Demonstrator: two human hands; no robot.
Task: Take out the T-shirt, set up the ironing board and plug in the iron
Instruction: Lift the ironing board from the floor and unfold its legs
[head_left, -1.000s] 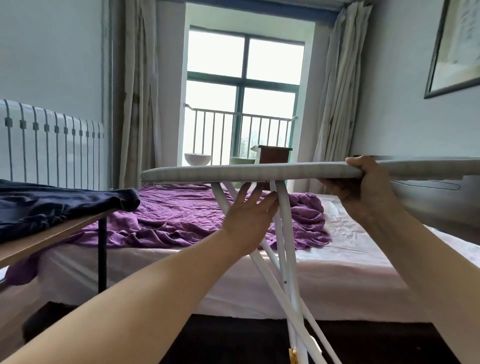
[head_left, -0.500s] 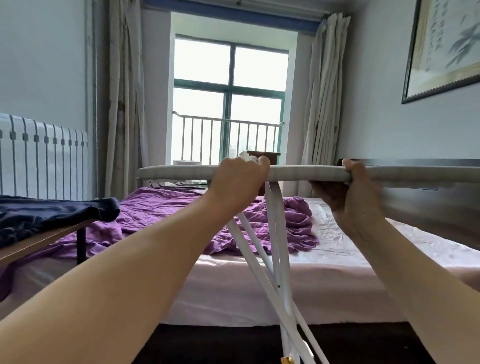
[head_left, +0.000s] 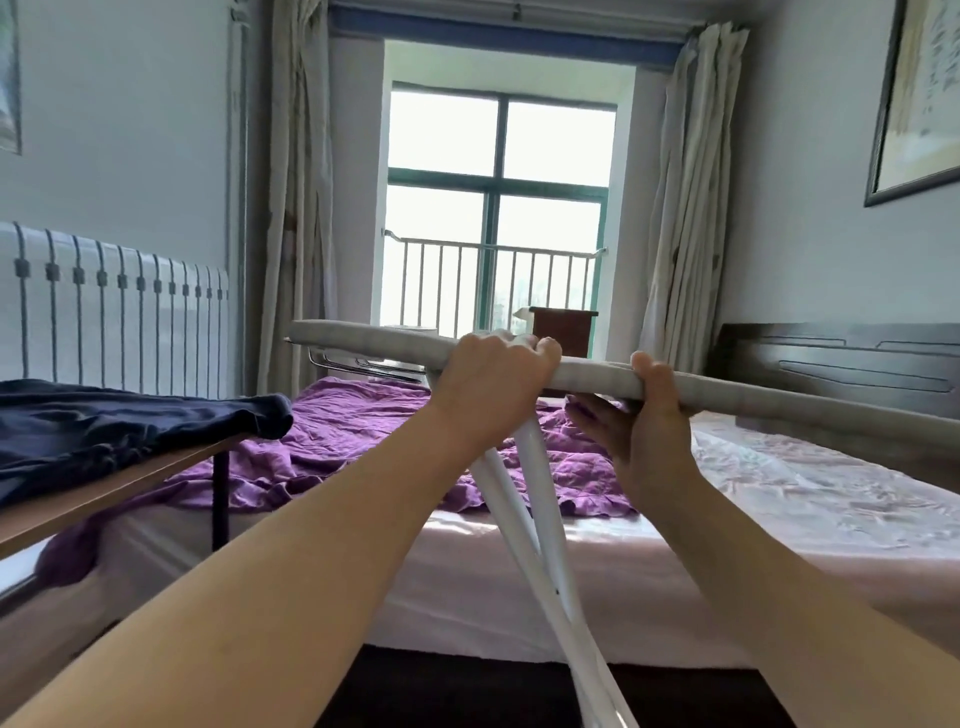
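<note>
The grey padded ironing board is seen edge-on at about chest height, sloping down to the right. Its white legs cross beneath it and run down to the floor. My left hand grips the board's near edge from above, fingers curled over the top. My right hand holds the edge further right, thumb on top and fingers underneath. A dark navy T-shirt lies crumpled on a wooden table at the left. No iron is in view.
A bed with a rumpled purple blanket lies straight behind the board. A white radiator lines the left wall. Curtains flank the window; a dark headboard stands at the right.
My left hand rose from the legs under the board and closed on the board's edge. The board has tilted down to the right and the view has turned upward.
</note>
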